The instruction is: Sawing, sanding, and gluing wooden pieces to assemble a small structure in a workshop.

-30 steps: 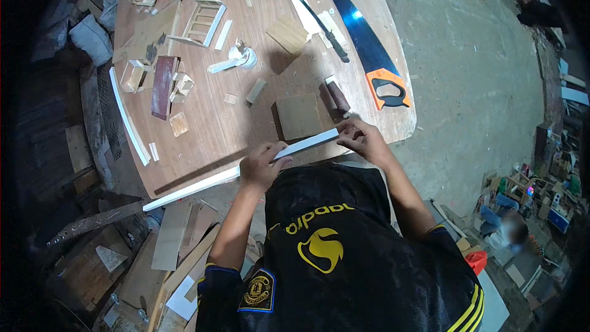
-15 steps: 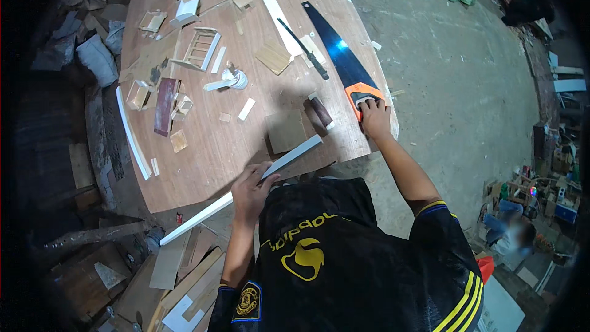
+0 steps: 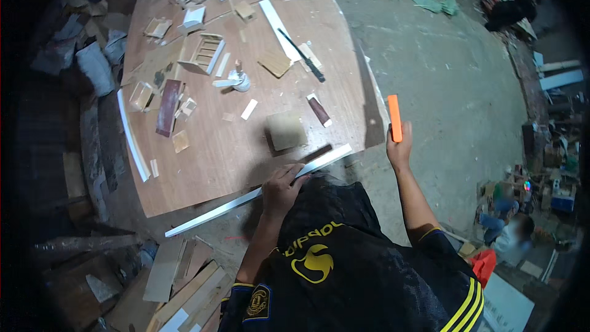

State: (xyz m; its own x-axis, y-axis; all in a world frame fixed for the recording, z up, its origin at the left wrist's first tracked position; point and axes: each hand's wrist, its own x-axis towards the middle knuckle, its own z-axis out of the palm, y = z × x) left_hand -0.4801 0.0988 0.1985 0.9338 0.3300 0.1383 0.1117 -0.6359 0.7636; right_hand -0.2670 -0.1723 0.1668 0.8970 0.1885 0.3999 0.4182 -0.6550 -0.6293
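In the head view, the left hand (image 3: 281, 189) is closed around a long white strip (image 3: 330, 157), which goes slantwise across the near edge of the table (image 3: 206, 175); its left end is outside this edge. The right hand (image 3: 399, 149) is clamped on the orange saw handle (image 3: 395, 119), beside the table's right corner; the blade I cannot make out. A square block (image 3: 287, 131) lies just beyond the strip.
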